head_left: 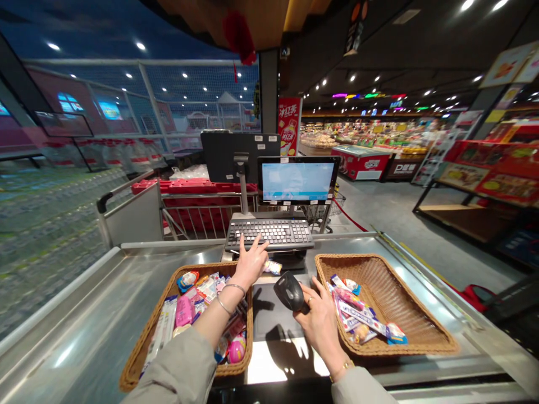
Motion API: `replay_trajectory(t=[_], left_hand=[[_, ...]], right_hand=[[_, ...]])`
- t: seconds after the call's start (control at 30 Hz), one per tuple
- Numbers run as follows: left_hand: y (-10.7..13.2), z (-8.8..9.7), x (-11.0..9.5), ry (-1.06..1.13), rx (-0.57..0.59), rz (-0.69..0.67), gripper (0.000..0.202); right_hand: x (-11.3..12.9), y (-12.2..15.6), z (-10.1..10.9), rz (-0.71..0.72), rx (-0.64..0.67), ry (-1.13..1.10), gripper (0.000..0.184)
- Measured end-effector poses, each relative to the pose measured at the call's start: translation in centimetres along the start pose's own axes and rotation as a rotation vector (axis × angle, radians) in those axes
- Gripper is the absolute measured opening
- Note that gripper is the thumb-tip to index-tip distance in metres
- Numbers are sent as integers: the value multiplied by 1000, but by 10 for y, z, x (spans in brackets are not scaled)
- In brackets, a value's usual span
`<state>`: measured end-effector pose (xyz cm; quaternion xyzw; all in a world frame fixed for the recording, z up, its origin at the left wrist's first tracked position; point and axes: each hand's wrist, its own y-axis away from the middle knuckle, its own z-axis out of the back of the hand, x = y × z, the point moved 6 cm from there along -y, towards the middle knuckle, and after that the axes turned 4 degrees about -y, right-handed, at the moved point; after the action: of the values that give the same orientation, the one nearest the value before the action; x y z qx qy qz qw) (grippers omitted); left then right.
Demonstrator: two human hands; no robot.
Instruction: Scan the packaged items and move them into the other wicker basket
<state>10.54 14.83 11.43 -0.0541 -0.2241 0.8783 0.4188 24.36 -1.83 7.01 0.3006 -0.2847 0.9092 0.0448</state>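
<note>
Over the lower left of a black keyboard (pixel 269 231), my left hand (pixel 251 262) has its fingers spread, with fingertips at the keys. A small wrapped snack (pixel 273 267) shows right beside its palm; whether the hand touches it I cannot tell. My right hand (pixel 318 320) is closed round a black handheld barcode scanner (pixel 288 290), whose head points left over the counter. Under my left forearm stands a wicker basket (pixel 145 336) full of packaged sweets and a pink ball-shaped item (pixel 236 349). To the right of my right hand, another wicker basket (pixel 404 303) holds several wrapped snacks on its left side.
A lit monitor (pixel 297 180) stands behind the keyboard, with a second dark screen (pixel 229 157) turned away at its left. Metal counter (pixel 84 314) surrounds both baskets. Beyond are a metal railing (pixel 202 216), a red freezer (pixel 362 163) and stacked red boxes (pixel 497 168).
</note>
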Motion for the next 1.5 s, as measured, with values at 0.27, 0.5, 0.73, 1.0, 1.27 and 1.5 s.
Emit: replay_trajectory(t=[0.27, 0.5, 0.73, 1.0, 1.27, 1.5], left_hand=[[2, 7, -1, 26, -7, 25, 12], [9, 8, 2, 40, -36, 63, 13], [17, 1, 8, 75, 43, 225, 21], [22, -25, 9, 148, 119, 324, 21], [26, -39, 5, 301, 78, 335, 31], [23, -42, 2, 422, 25, 421, 29]], right_hand=[[4, 0, 4, 32, -18, 1, 39], [8, 0, 6, 26, -40, 13, 38], [5, -1, 7, -19, -67, -15, 33], [5, 0, 5, 3, -80, -23, 34], [-1, 1, 6, -21, -76, -19, 37], [0, 1, 11, -14, -139, -17, 40]])
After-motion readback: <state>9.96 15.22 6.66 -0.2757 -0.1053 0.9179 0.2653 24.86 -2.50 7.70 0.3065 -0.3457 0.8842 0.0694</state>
